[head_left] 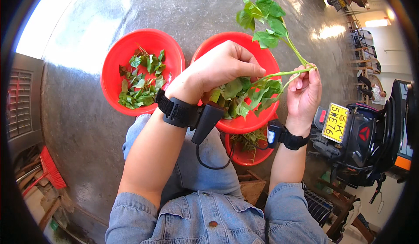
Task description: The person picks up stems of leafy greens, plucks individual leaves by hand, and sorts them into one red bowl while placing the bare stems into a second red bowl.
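Note:
My right hand (pixel 304 93) pinches leafy green stems (pixel 297 54) between thumb and fingers, right of the middle red basin (pixel 214 40). One stem stands up from the pinch with broad green leaves at its top. Another runs left to my left hand (pixel 230 65), whose thumb and forefinger are closed on it over that basin. Green leaves (pixel 235 95) show under my left hand, partly hidden by it. The left red basin (pixel 178 54) has loose leaves (pixel 139 85) in it. Below the middle one, a smaller red basin (pixel 235 156) contains thin stems and leaves (pixel 251 141).
Grey concrete floor (pixel 83 148) surrounds the basins. A parked motorbike (pixel 364 133) stands at the right. A red broom head (pixel 52 167) and wood pieces lie at the lower left, near a grey vented panel (pixel 19 100). A wooden box (pixel 252 187) is beside my leg.

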A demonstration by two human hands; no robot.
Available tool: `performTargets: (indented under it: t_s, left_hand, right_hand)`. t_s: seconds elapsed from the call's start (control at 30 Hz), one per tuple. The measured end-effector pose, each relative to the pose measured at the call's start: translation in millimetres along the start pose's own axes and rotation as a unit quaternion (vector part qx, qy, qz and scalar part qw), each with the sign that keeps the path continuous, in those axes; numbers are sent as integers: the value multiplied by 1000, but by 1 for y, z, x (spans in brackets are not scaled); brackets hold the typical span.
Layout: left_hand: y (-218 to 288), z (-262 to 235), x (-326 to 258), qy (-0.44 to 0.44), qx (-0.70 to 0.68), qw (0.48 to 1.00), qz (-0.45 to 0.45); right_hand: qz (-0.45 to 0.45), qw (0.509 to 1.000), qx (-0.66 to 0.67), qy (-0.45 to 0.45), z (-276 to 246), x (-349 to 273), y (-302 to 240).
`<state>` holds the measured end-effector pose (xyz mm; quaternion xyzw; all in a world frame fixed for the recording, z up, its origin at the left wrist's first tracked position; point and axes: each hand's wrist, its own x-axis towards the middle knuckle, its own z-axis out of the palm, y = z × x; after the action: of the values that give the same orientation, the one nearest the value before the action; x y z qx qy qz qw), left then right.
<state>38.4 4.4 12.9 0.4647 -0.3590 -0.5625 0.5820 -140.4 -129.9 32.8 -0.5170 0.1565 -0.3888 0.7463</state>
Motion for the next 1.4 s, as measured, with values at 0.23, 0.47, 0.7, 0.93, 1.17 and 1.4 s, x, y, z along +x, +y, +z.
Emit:
performTargets:
  t_s: [0.23, 0.47, 0.7, 0.93, 1.17, 1.4]
  left_hand:
    - [8, 3, -9, 84, 284, 947, 120]
    - [-3, 3, -7, 109, 437, 860, 238]
    - [-4, 11, -10, 159, 497, 797, 305]
    - [-4, 9, -7, 151, 453, 847, 233]
    - [-1, 5, -4, 224, 229, 945, 68]
    - [-13, 14, 3, 256, -184, 949, 21]
  right_hand:
    - [-36, 996, -74, 15, 23, -6, -4]
    - [-91, 983, -155, 38, 35, -17, -2]
    - [-61, 986, -139, 74, 34, -16, 2]
    - [-65, 957, -269, 87, 35, -15, 8]
    - [-126, 935, -326, 65, 47, -31, 19]
    - [-173, 911, -372, 42, 55, -47, 30]
